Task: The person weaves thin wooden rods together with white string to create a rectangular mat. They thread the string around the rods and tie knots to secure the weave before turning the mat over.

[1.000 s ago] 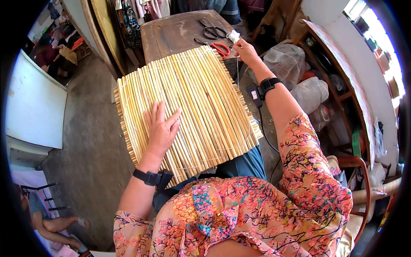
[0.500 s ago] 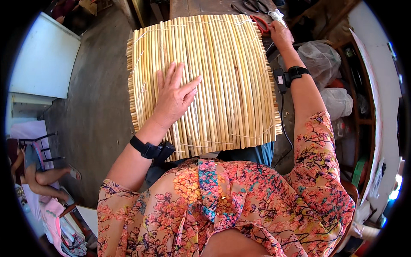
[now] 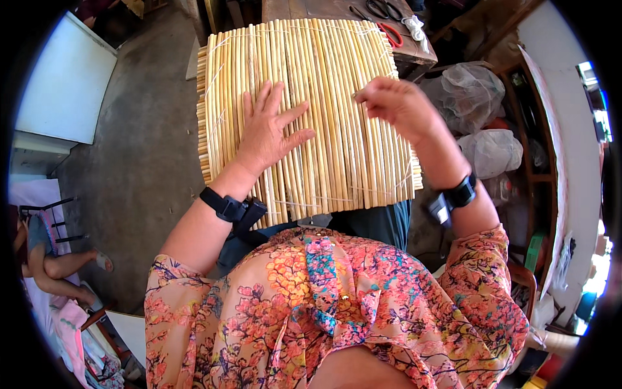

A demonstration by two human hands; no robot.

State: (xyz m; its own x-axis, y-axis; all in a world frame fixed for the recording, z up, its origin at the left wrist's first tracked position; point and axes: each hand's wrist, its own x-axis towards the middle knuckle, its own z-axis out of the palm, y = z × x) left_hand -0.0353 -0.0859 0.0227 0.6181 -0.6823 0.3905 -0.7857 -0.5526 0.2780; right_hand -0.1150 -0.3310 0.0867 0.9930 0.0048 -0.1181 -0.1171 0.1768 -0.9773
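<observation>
Straw-coloured sticks, laid side by side and tied with thin white thread, form a square panel across the lap of a seated person, seen from the head camera looking down. Ends of cross-laid sticks poke out along its left and right sides. Its far edge overlaps the near part of a brown wooden desk; whether it rests there cannot be told.

The step in hand seems to be steadying the panel with one hand while the other works above it. Judging by this pose, the next move calls for firm, flat pressure on the left and fine fingertip control on the right.

The left hand is wide open, palm down, fingers spread and touching the sticks, gripping nothing. The right hand is over the panel's right half, fingers curled and thumb drawn toward the forefinger. It is blurred: whether the tips meet, hold anything small or touch the sticks cannot be told.

On the desk, beyond the panel's far right corner, are red-handled scissors, dark-handled scissors and a bundle of white cord. Clear plastic bags sit to the right, well apart from the panel.
</observation>
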